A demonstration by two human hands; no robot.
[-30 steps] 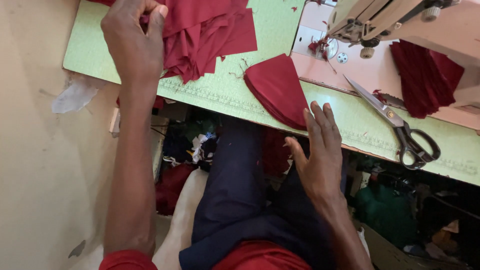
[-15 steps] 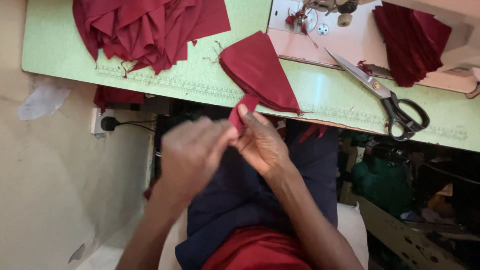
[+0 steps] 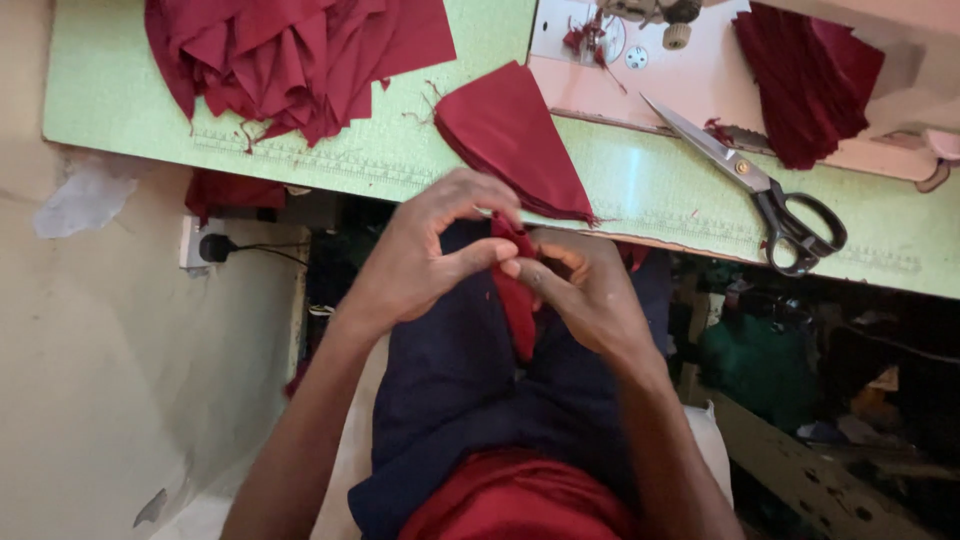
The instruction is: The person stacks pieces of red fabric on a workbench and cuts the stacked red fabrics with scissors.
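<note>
While both hands, left hand (image 3: 425, 265) and right hand (image 3: 585, 290), pinch one maroon fabric piece (image 3: 515, 300), the stacked pieces (image 3: 510, 135) just beyond them lie unsewn.

From my feed the light is soft and even daylight, brightest on the green tabletop (image 3: 420, 150) and the pale wall (image 3: 110, 330). No glare. Under the table, at right, it falls into deep shadow and detail is lost. Focus holds on the hands; the frame's edges look slightly stretched, perhaps lens distortion.
</note>
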